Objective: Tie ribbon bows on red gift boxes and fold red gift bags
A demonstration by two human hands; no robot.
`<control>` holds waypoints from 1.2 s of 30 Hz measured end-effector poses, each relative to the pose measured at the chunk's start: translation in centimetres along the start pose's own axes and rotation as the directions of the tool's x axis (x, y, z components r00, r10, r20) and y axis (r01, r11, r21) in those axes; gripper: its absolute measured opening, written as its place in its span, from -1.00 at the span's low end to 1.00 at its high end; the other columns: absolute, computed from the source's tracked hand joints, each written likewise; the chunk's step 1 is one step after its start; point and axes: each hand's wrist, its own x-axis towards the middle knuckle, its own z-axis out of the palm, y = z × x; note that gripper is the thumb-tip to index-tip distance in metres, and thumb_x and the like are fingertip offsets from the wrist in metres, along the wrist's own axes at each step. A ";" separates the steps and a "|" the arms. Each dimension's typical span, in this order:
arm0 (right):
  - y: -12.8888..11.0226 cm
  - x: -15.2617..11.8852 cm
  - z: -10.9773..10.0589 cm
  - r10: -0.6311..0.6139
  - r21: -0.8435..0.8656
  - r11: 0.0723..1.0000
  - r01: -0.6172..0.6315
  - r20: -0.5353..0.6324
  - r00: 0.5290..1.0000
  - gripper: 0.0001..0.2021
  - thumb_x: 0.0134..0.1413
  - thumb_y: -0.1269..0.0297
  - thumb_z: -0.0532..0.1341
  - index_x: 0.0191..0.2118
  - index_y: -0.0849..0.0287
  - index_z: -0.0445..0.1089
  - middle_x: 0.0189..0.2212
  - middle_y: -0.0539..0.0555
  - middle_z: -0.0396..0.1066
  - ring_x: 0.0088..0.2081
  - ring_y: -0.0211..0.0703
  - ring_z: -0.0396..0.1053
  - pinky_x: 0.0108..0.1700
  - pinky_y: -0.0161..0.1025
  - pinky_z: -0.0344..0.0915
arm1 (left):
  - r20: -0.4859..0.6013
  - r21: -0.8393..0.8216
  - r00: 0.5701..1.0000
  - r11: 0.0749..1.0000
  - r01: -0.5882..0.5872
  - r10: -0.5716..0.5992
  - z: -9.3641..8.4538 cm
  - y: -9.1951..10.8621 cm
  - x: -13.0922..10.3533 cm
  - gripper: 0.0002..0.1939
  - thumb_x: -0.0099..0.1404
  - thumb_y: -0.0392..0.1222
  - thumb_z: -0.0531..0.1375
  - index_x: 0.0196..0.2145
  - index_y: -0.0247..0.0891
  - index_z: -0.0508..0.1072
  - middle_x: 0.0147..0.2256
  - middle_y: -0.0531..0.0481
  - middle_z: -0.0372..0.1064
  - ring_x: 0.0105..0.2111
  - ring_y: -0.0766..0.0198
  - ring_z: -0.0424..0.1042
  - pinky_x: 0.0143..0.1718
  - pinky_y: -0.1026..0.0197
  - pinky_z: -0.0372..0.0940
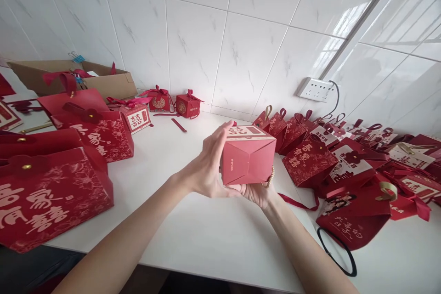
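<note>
A red paper gift box [248, 161] is held up over the white table, its folded bottom flaps turned toward me. On its upper side a white label with red characters shows in part. My left hand [210, 165] is closed along the box's left side, fingers partly hidden behind it. My right hand [257, 194] supports the box from below, with its fingers partly out of sight. A beaded bracelet [270, 178] sits at the right wrist. From near that wrist a dark red ribbon [303, 204] trails over the table to the right.
Large red gift bags [55, 193] stand at the left, before a cardboard carton [110, 85]. Small red boxes [188, 105] and a loose strap [179, 125] lie near the wall. Many red bags [310, 158] crowd the right, with a black ring [347, 257] and a wall socket [314, 89].
</note>
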 end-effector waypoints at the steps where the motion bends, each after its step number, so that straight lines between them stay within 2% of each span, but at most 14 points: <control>1: -0.2 0.0 -0.2 0.016 -0.024 1.000 -0.016 0.005 1.000 -0.32 -0.20 -0.20 0.28 0.06 0.03 0.28 0.03 0.18 0.38 -0.03 0.08 0.41 -0.17 -0.02 0.47 | 0.016 0.046 1.000 0.999 -0.015 0.015 -0.2 0.0 0.1 0.39 -0.06 0.08 0.40 0.27 -0.05 -0.67 0.31 -0.39 -0.39 0.30 -0.28 -0.24 0.18 -0.34 -0.02; 3: -0.9 0.0 -0.5 0.044 -0.102 0.994 -0.047 -0.032 0.999 -0.33 -0.22 -0.22 0.26 0.03 0.00 0.30 0.04 0.17 0.37 -0.03 0.09 0.40 -0.14 0.04 0.44 | -0.038 0.060 0.999 0.998 0.012 -0.010 -0.5 0.0 0.2 0.35 -0.06 0.09 0.40 0.29 -0.09 -0.58 0.26 -0.41 -0.19 0.26 -0.24 -0.07 0.15 -0.27 0.08; 5: -1.7 0.1 -0.8 -0.085 -0.262 0.964 0.034 -0.187 0.979 -0.45 -0.20 -0.12 0.29 -0.06 0.03 0.35 0.01 0.16 0.38 -0.05 0.09 0.40 -0.14 0.07 0.41 | -0.137 -0.007 0.985 0.995 0.101 -0.101 -0.6 0.0 0.2 0.31 -0.11 0.10 0.41 0.31 -0.12 -0.42 0.20 -0.38 -0.05 0.19 -0.18 0.09 0.10 -0.18 0.19; 6: -2.2 0.2 -0.9 -0.209 -0.355 0.929 0.103 -0.276 0.938 -0.52 -0.17 -0.06 0.30 -0.11 0.06 0.37 0.00 0.17 0.38 -0.04 0.08 0.39 -0.12 0.06 0.40 | -0.168 -0.038 0.975 0.989 0.142 -0.147 -0.7 0.0 0.2 0.26 -0.12 0.08 0.41 0.30 -0.12 -0.33 0.18 -0.35 -0.01 0.17 -0.16 0.13 0.08 -0.15 0.22; 8: -3.2 0.1 -0.9 -0.472 -0.499 0.828 0.254 -0.379 0.796 -0.63 -0.08 0.02 0.24 -0.15 0.09 0.38 0.05 0.16 0.34 0.03 0.04 0.33 -0.03 0.00 0.34 | -0.174 -0.036 0.965 0.981 0.191 -0.194 -0.8 0.1 0.2 0.14 -0.11 0.00 0.41 0.27 -0.10 -0.19 0.17 -0.30 0.02 0.16 -0.15 0.14 0.07 -0.13 0.24; 9: -3.6 0.0 -0.7 -0.563 -0.548 0.775 0.314 -0.375 0.736 -0.63 -0.03 0.03 0.21 -0.12 0.09 0.36 0.09 0.15 0.30 0.08 0.01 0.29 0.02 -0.04 0.30 | -0.161 -0.003 0.969 0.982 0.189 -0.187 -0.8 0.1 0.3 0.10 -0.11 -0.04 0.40 0.26 -0.09 -0.14 0.16 -0.29 0.03 0.16 -0.15 0.13 0.08 -0.14 0.23; 10: -3.9 -0.2 -0.5 -0.614 -0.589 0.729 0.349 -0.336 0.715 -0.61 0.00 0.04 0.18 -0.06 0.07 0.34 0.13 0.12 0.26 0.12 -0.02 0.24 0.06 -0.08 0.27 | -0.144 0.037 0.976 0.985 0.169 -0.162 -0.8 0.2 0.3 0.07 -0.10 -0.08 0.39 0.25 -0.09 -0.12 0.15 -0.27 0.05 0.16 -0.15 0.13 0.10 -0.14 0.22; 13: -4.1 -0.9 0.6 -0.610 -0.752 0.574 0.323 -0.131 0.781 -0.48 0.02 0.11 0.22 0.13 0.00 0.21 0.19 0.09 0.20 0.13 -0.04 0.24 0.04 -0.14 0.28 | -0.089 0.124 0.992 0.987 0.103 -0.092 -0.6 0.3 0.4 0.03 -0.07 -0.14 0.38 0.24 -0.11 -0.12 0.12 -0.25 0.10 0.15 -0.12 0.14 0.11 -0.14 0.21; 15: -3.7 -1.2 1.2 -0.551 -0.852 0.477 0.215 -0.099 0.829 -0.41 0.02 0.14 0.24 0.19 0.04 0.16 0.13 0.12 0.27 0.01 -0.04 0.32 -0.12 -0.18 0.35 | -0.072 0.153 0.994 0.984 0.094 -0.083 -0.3 0.3 0.4 0.02 -0.06 -0.17 0.37 0.24 -0.14 -0.12 0.10 -0.25 0.12 0.14 -0.12 0.14 0.11 -0.13 0.22; 18: -3.0 -1.3 1.5 -0.534 -0.919 0.384 0.085 -0.146 0.832 -0.38 0.04 0.12 0.21 0.22 0.11 0.13 0.00 0.15 0.38 -0.20 -0.07 0.38 -0.37 -0.25 0.35 | -0.069 0.184 0.995 0.980 0.081 -0.069 0.0 0.2 0.2 0.00 -0.04 -0.15 0.37 0.23 -0.19 -0.11 0.10 -0.28 0.12 0.14 -0.11 0.14 0.11 -0.13 0.22; 21: -2.9 -1.1 1.4 -0.560 -0.949 0.311 0.044 -0.146 0.815 -0.38 0.01 0.14 0.21 0.22 0.13 0.15 -0.07 0.11 0.41 -0.25 -0.10 0.37 -0.38 -0.27 0.33 | -0.071 0.204 0.997 0.978 0.045 -0.031 0.1 0.0 0.1 -0.01 0.00 -0.14 0.35 0.24 -0.19 -0.13 0.09 -0.27 0.13 0.14 -0.10 0.16 0.11 -0.13 0.23; 26: -3.1 -1.2 1.4 -0.560 -0.955 0.295 0.017 -0.158 0.813 -0.40 0.00 0.15 0.19 0.20 0.13 0.17 -0.18 0.07 0.45 -0.35 -0.15 0.36 -0.42 -0.27 0.31 | -0.068 0.234 0.998 0.972 0.019 -0.003 0.3 -0.3 0.0 0.02 0.01 -0.12 0.35 0.26 -0.14 -0.20 0.10 -0.28 0.13 0.14 -0.15 0.16 0.09 -0.18 0.24; 30: -2.9 -1.2 1.5 -0.578 -0.967 0.256 0.000 -0.153 0.801 -0.36 -0.05 0.11 0.24 0.18 0.18 0.19 -0.16 0.12 0.46 -0.24 -0.05 0.39 -0.31 -0.22 0.35 | -0.071 0.255 0.997 0.967 -0.004 0.023 0.4 -0.5 -0.1 0.02 0.01 -0.12 0.35 0.26 -0.15 -0.20 0.09 -0.29 0.13 0.13 -0.14 0.17 0.09 -0.18 0.24; 36: -2.7 -0.9 1.3 -0.614 -0.964 0.265 -0.012 -0.178 0.769 -0.47 -0.05 0.10 0.24 0.07 0.16 0.29 -0.21 0.13 0.48 -0.22 -0.02 0.42 -0.31 -0.20 0.36 | -0.060 0.280 0.998 0.960 -0.009 0.026 0.4 -0.6 -0.2 0.02 0.01 -0.14 0.34 0.26 -0.13 -0.22 0.08 -0.27 0.14 0.12 -0.14 0.18 0.09 -0.18 0.24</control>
